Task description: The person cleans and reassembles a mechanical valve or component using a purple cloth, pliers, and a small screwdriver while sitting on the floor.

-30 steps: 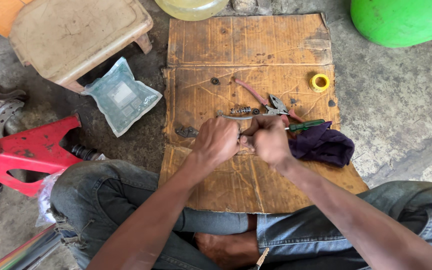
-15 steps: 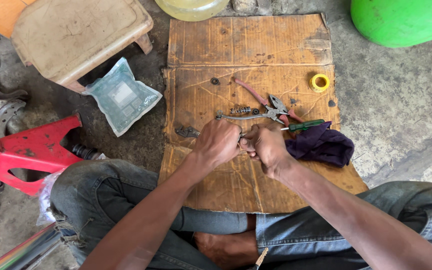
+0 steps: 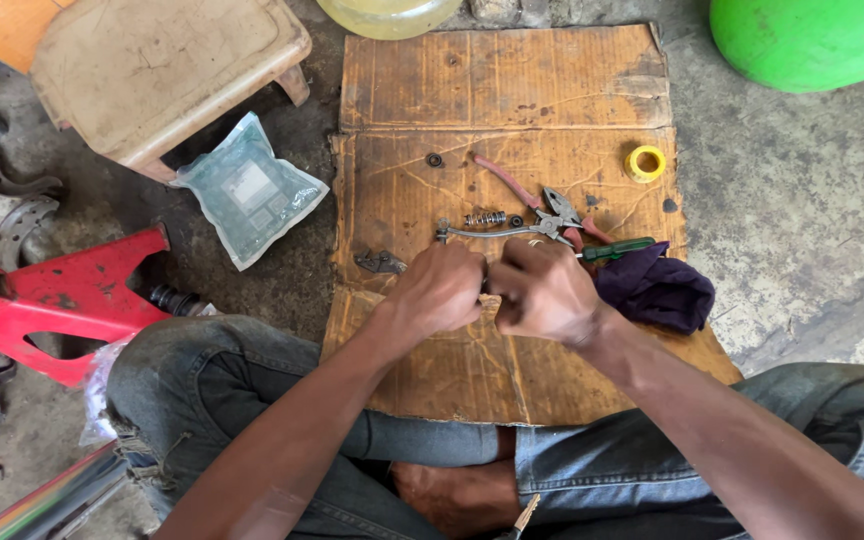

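Both forearms reach forward over the crossed legs, and the two fists meet knuckle to knuckle above the near half of the cardboard sheet (image 3: 512,90). The left hand (image 3: 439,293) is curled shut, fingers tucked under; the right hand (image 3: 544,293) is clenched the same way, a ring on one finger. Something small and dark sits pinched between them, though it is too hidden to name, perhaps a metal part.

Just beyond the knuckles lie a slim metal lever (image 3: 487,232), a small coil spring (image 3: 485,217) and red-handled pliers (image 3: 550,208). A green-handled screwdriver (image 3: 616,249) rests against a dark purple rag (image 3: 658,290) right of the right hand. A yellow tape roll (image 3: 645,163) sits near the cardboard's far right edge. A sealed clear plastic pouch (image 3: 249,188) holding a pale flat item lies on the floor, left of the cardboard.

Since half a second ago the hands have stayed pressed together in nearly the same spot.
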